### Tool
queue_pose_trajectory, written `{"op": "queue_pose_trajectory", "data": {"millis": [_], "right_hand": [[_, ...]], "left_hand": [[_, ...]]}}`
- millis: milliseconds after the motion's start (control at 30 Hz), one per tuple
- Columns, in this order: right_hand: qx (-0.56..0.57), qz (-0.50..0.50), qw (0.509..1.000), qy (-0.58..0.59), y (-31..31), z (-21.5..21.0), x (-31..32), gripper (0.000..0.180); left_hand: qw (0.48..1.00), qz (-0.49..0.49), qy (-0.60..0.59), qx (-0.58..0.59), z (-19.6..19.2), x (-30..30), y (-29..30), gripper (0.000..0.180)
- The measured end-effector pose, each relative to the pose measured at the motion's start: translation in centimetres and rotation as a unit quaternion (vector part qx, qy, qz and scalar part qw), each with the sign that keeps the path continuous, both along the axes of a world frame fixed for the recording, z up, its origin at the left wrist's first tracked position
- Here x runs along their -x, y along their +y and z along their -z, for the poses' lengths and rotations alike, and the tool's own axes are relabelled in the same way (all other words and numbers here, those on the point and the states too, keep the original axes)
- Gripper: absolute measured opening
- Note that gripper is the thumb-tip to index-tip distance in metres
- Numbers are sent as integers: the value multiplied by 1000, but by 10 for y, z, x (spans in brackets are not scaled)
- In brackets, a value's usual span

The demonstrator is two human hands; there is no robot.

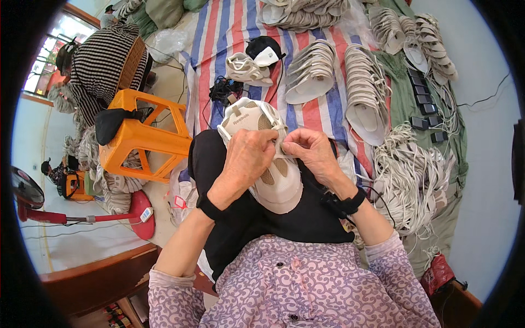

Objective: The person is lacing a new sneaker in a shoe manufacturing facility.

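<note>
A cream and tan shoe upper (278, 191) lies across my black-clad lap, its rounded toe toward me and its tongue (239, 118) away from me. My left hand (246, 158) rests on its left side, the fingers curled and closed at the lacing edge. On the other side, my right hand (314, 156) pinches thumb and forefinger together on a pale shoelace (288, 157) beside the eyelets. The fingertips of both hands are close together over the lacing, and the exact grip of the left one is partly hidden.
Stacked shoe uppers (310, 71) stand on the striped sheet (210, 41) ahead. To the right lies a heap of white laces (410, 180) near small black boxes (421, 90). An orange stool (136, 134) stands left, with a person in a striped top (104, 63) behind it.
</note>
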State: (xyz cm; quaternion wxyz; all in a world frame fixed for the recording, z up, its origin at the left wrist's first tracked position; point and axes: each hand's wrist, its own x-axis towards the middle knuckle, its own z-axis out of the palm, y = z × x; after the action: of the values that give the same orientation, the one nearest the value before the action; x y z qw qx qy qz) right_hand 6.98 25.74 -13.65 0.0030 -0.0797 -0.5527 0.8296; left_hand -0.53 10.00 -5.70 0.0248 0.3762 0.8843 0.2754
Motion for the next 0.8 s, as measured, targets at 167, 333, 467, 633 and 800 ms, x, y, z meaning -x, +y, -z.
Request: {"op": "queue_pose_trajectory", "data": {"millis": [167, 333, 467, 633, 800], "right_hand": [[63, 5, 998, -6, -2, 9, 6, 7], [51, -9, 998, 28, 1, 8, 10, 9], [-123, 31, 991, 42, 1, -12, 2, 12], [-297, 26, 934, 197, -1, -38, -2, 12], [-396, -24, 886, 241, -5, -47, 4, 13]], "left_hand": [[996, -2, -79, -43, 4, 5, -3, 21], [995, 19, -93, -5, -2, 12, -1, 17], [989, -22, -144, -6, -9, 12, -6, 14], [963, -78, -250, -57, -8, 18, -15, 13], [989, -113, -63, -65, -32, 28, -42, 12]]}}
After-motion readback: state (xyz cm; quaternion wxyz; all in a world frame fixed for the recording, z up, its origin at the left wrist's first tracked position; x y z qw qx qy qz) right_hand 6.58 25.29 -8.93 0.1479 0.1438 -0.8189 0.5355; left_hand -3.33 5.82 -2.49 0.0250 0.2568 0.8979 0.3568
